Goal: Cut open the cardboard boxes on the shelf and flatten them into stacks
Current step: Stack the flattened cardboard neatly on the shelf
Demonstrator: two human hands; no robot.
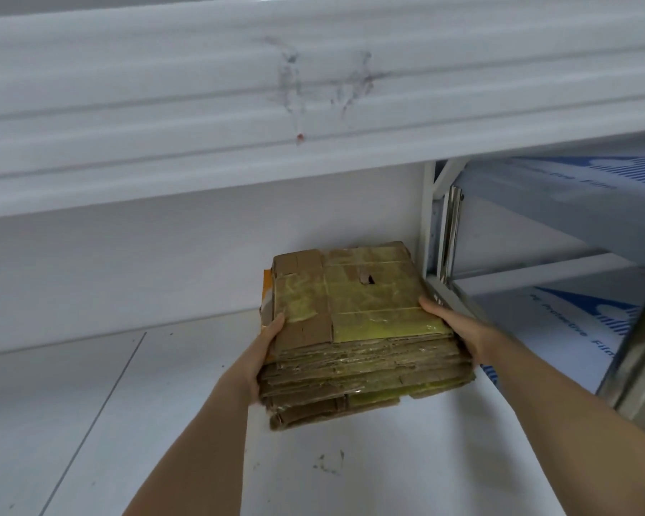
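Both hands [354, 348] clasping flattened cardboard stack [354, 329], opposite sides

white shelf [350, 459] carries a stack of flattened cardboard boxes [354, 329].

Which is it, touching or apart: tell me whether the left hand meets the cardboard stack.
Touching. The head view shows the left hand pressed flat against the left edge of the stack of flattened cardboard, thumb lying on the top sheet, with no gap visible.

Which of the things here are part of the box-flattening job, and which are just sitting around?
Part of the job:
- stack of flattened cardboard
- left hand and right hand, gripping its sides
- white shelf under it

Just there:
- film-covered panels, right
- orange item behind the stack
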